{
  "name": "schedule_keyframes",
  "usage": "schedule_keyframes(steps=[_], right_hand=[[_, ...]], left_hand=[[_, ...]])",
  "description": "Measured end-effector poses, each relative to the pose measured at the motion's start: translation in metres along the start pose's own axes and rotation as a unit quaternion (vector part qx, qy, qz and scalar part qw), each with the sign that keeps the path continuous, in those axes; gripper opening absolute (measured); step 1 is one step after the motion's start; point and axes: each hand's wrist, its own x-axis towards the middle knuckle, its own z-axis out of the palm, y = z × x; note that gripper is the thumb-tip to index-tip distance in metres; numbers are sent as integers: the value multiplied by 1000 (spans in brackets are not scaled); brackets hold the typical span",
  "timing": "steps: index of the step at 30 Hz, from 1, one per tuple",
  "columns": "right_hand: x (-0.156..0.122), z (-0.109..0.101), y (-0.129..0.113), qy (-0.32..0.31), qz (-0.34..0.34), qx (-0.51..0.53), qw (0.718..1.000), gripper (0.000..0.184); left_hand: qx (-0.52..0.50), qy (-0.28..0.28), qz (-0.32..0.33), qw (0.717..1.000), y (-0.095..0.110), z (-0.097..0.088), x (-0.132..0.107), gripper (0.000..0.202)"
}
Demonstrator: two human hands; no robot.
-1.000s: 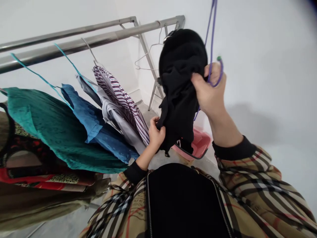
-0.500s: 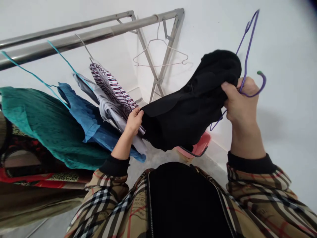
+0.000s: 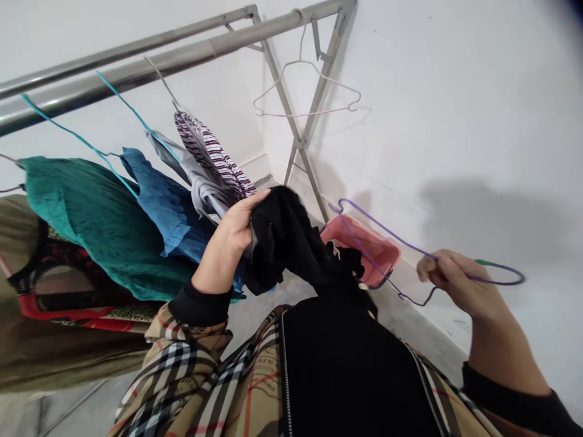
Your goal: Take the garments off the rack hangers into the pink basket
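Gathered in my left hand (image 3: 234, 227) is a black garment (image 3: 291, 240), bunched up and hanging down toward my chest. Its lower part merges with my black top, so its end is hard to make out. My right hand (image 3: 460, 276), off to the right near the wall, is closed round a purple clothes hanger (image 3: 387, 229) close to its hook. The hanger carries nothing and its shoulder end points left, over a pink basket (image 3: 382, 252) on the floor. Some dark cloth (image 3: 350, 262) lies in that basket.
A metal drying rack (image 3: 191, 54) runs along the left and back. From it hang a green garment (image 3: 91, 224), a blue garment (image 3: 164, 206), a grey garment (image 3: 200, 182), a striped garment (image 3: 214, 152) and a bare white hanger (image 3: 310, 113). A white wall (image 3: 478, 109) borders the right.
My right hand has let go of the black garment and moved down and right with the purple hanger, which has swung level. The garment now droops from my left hand alone.
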Motion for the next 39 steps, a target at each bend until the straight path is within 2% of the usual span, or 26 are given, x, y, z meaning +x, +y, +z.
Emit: schedule_keyframes(steps=[3, 7, 10, 11, 13, 14, 15, 18, 20, 22, 24, 26, 27, 28, 30, 32, 35, 37, 39], right_hand=[[-4, -1, -9, -106, -6, 25, 994, 35], [13, 23, -32, -200, -39, -49, 978, 37], [28, 51, -44, -196, -74, -50, 977, 39], [32, 61, -46, -182, -75, -37, 980, 39], [38, 79, -45, -151, -58, 5, 987, 41], [40, 87, -44, -133, -46, 34, 989, 42], [42, 94, -42, -116, -37, 69, 990, 42], [44, 107, -40, -98, -30, 174, 979, 42], [43, 107, -41, -111, -35, 210, 971, 42], [45, 99, -42, -172, -46, 214, 960, 36], [52, 83, -37, -295, -78, 206, 930, 37], [64, 69, -24, -383, -112, 197, 896, 50], [70, 64, -16, -379, -118, 188, 898, 54], [75, 62, -6, -357, -110, 167, 913, 55], [79, 69, 14, -330, -74, 104, 935, 54], [76, 86, 32, -373, -42, 44, 926, 53], [65, 117, 57, -432, -23, 19, 901, 50], [61, 129, 73, -437, -26, 11, 899, 47], [62, 132, 86, -424, -38, -9, 905, 41]], left_hand=[[-68, -44, -75, 994, 0, 10, -4, 20], [-125, -106, -118, 979, 3, 25, -16, 14], [-57, -209, -77, 973, 2, 38, -29, 22], [-6, -239, -42, 970, 0, 43, -34, 25], [143, -266, 68, 951, -4, 52, -44, 24], [235, -258, 136, 927, -5, 55, -48, 22], [329, -238, 206, 890, -7, 58, -52, 21], [532, -148, 363, 750, -5, 58, -57, 21], [586, -131, 420, 681, 1, 51, -57, 22], [600, -168, 442, 645, 9, 41, -57, 23], [591, -225, 437, 639, 16, 30, -59, 28], [572, -275, 424, 646, 22, 22, -63, 30], [563, -292, 419, 650, 24, 19, -66, 30], [554, -306, 416, 653, 27, 16, -69, 30], [537, -329, 412, 659, 31, 14, -74, 29], [523, -348, 408, 663, 34, 15, -78, 30], [512, -369, 397, 666, 36, 15, -79, 32], [506, -371, 391, 673, 36, 14, -79, 32], [503, -366, 385, 682, 33, 11, -78, 32]])
